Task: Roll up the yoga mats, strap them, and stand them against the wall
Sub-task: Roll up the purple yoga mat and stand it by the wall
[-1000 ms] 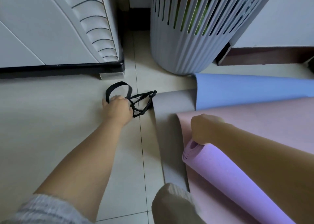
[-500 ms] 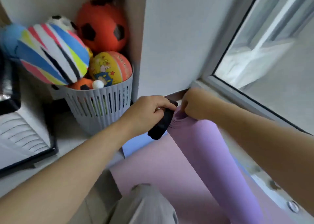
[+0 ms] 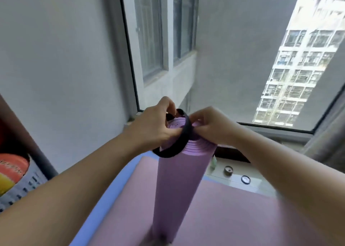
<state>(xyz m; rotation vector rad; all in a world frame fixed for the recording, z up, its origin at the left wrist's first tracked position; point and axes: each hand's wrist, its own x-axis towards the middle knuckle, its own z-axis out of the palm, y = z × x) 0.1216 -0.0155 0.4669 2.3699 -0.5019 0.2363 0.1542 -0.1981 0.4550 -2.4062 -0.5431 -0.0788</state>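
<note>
Finding: the rolled purple yoga mat (image 3: 179, 186) stands nearly upright, its lower end resting on a flat pink mat (image 3: 233, 217), with a blue mat (image 3: 113, 189) showing beyond the roll's left side. Both hands are together at the roll's top end. The left hand (image 3: 151, 128) pinches the black strap (image 3: 183, 139) on the left and far side of the rim, and the right hand (image 3: 211, 126) pinches it on the right side. The strap forms a closed loop and sits tilted: its near-left part has dropped below the rim, while its right part lies across the spiral end face. Judgement: strapping is in hand and the loop is not yet seated round the roll. To do it well, the right side should be stretched outward past the rim, then both sides drawn down evenly so that the band sits level and no outer layer catches or peels. The roll has only its foot for support, so downward pressure should run along its axis. The wall (image 3: 65, 59) stands beyond the roll to its left, a window frame (image 3: 130, 59) behind it, and a basket (image 3: 20, 191) far to its left
</note>
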